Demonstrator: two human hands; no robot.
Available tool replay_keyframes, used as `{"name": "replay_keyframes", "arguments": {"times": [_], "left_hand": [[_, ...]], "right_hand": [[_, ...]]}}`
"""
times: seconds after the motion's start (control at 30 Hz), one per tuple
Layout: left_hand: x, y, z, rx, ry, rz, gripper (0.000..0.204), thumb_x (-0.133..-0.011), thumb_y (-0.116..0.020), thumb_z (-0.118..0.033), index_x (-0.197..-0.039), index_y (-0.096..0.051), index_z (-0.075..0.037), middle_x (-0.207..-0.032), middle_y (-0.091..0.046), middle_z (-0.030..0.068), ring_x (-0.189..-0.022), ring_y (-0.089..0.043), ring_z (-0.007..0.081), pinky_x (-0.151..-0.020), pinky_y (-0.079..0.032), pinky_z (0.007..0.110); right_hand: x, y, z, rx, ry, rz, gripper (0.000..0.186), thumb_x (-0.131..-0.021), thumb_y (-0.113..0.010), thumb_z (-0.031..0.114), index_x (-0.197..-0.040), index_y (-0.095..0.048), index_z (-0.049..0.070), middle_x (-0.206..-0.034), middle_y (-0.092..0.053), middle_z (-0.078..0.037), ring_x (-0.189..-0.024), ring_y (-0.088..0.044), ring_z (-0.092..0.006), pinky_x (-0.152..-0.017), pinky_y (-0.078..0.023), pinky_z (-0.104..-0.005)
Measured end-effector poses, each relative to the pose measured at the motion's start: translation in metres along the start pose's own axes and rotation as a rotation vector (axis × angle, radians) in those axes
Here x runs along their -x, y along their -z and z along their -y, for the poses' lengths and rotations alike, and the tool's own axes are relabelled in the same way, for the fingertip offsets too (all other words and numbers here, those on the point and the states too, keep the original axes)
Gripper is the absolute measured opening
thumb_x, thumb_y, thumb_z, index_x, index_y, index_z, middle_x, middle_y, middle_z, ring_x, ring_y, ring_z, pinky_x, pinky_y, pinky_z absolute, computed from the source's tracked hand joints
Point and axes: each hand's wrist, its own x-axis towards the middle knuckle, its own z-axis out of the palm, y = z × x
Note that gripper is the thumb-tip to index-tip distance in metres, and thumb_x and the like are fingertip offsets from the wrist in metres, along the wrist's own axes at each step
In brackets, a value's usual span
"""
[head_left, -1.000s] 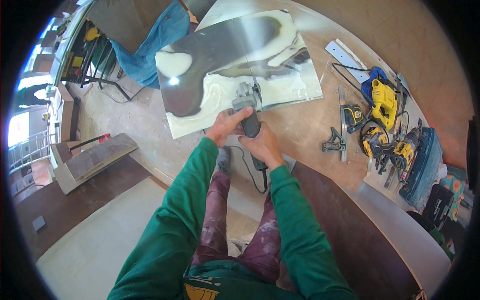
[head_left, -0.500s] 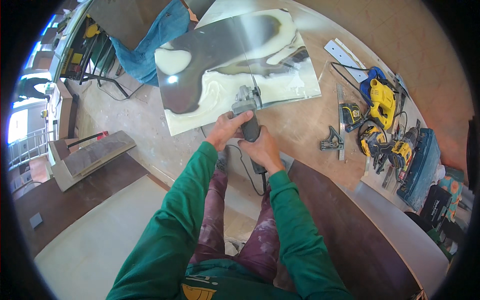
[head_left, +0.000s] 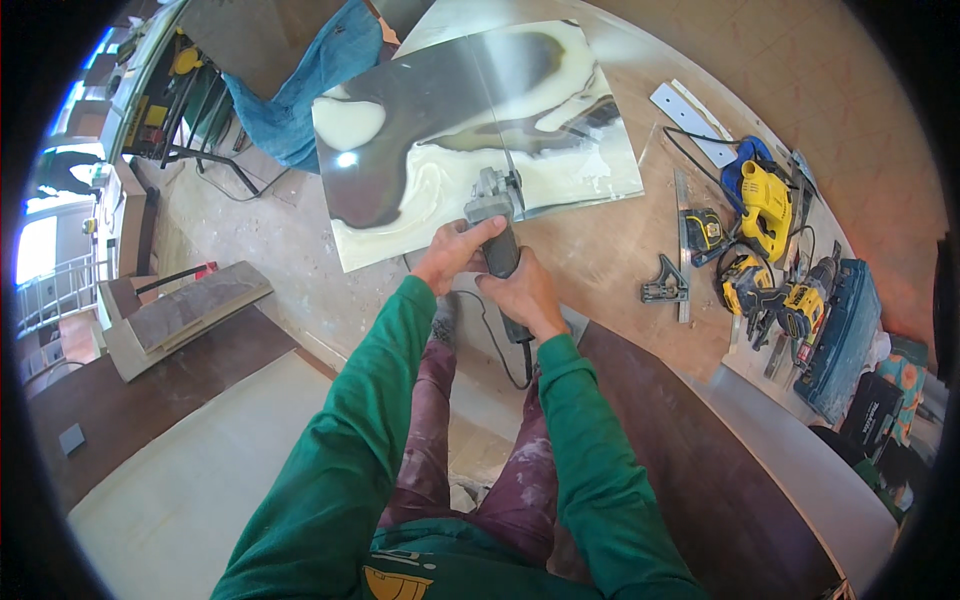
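Both my hands grip an angle grinder. My left hand is closed round it near its head, thumb laid across the top. Farther back, my right hand wraps round the grey body, and a black cord runs from its rear end down by my legs. The grinder's disc is over the near part of a glossy panel with dark and cream swirls. A thin straight line runs up the panel from the disc toward its far edge. Whether the disc touches the panel I cannot tell.
At the right lie a yellow power tool, a tape measure, a steel ruler, a combination square, a yellow drill and a blue case. A blue cloth hangs far left; a wooden piece rests at left.
Almost nothing differs. My hands and the grinder hold nearly the same place on the panel, and the whole view has shifted by a hair.
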Motion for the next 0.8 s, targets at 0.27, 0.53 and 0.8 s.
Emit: {"name": "replay_keyframes", "arguments": {"times": [0.27,0.53,0.8], "left_hand": [[-0.0066,0.0024,0.0005,0.011,0.007,-0.016,0.094,-0.095,-0.091,-0.065,-0.149,-0.066,0.009,-0.132,-0.079,0.0165,-0.114,-0.081,0.0259,-0.107,-0.065,0.042],[-0.0059,0.0014,-0.0034,0.009,0.016,0.004,0.091,-0.096,-0.091,-0.064,-0.148,-0.068,0.007,-0.132,-0.079,0.0148,-0.115,-0.081,0.0255,-0.107,-0.065,0.043],[-0.0036,0.0007,-0.0005,-0.006,0.022,-0.013,0.087,-0.097,-0.091,-0.061,-0.150,-0.068,0.005,-0.134,-0.078,0.0140,-0.114,-0.079,0.0242,-0.105,-0.063,0.042]], "right_hand": [[-0.0048,0.0019,0.0032,-0.010,-0.009,0.027,0.073,-0.083,-0.090,0.037,-0.135,-0.065,-0.008,-0.124,-0.081,-0.035,-0.119,-0.080,-0.0505,-0.101,-0.063,-0.0534],[-0.0080,0.0011,0.0022,0.018,-0.026,0.022,0.071,-0.083,-0.090,0.037,-0.133,-0.066,-0.008,-0.124,-0.080,-0.036,-0.119,-0.079,-0.0515,-0.102,-0.063,-0.0540],[0.0008,0.0045,0.0061,-0.002,0.000,0.007,0.069,-0.083,-0.090,0.036,-0.131,-0.068,-0.009,-0.122,-0.081,-0.035,-0.117,-0.080,-0.0508,-0.100,-0.064,-0.0531]]}}
